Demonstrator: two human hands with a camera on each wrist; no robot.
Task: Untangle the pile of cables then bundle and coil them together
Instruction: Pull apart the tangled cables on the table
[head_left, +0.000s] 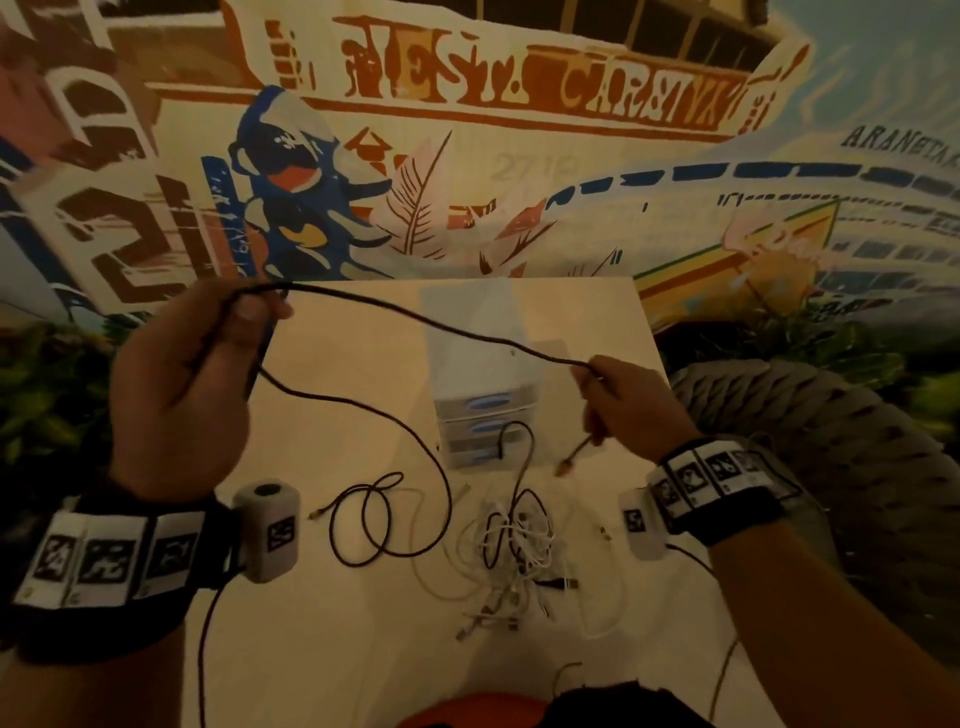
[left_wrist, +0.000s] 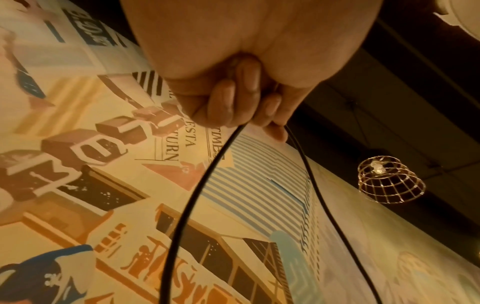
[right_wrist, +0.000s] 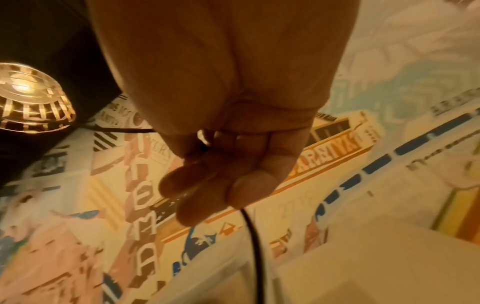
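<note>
A long black cable (head_left: 441, 326) spans the air between both hands above the white table (head_left: 343, 374). My left hand (head_left: 208, 374) is raised at the left and grips the cable in curled fingers (left_wrist: 233, 98); two black strands (left_wrist: 187, 205) hang from it. My right hand (head_left: 618, 400) pinches the cable near its end, and the gold plug (head_left: 569, 462) dangles below it. In the right wrist view the cable (right_wrist: 253, 236) drops from the fingertips (right_wrist: 249, 189). A tangled pile of white and black cables (head_left: 514, 540) lies on the table, with a black loop (head_left: 369, 519) beside it.
A small clear drawer unit (head_left: 485, 410) with blue handles stands on the table behind the pile. A painted mural wall (head_left: 467, 156) rises behind the table. A woven chair (head_left: 810, 441) sits to the right. Wire lampshades (left_wrist: 389, 181) hang overhead.
</note>
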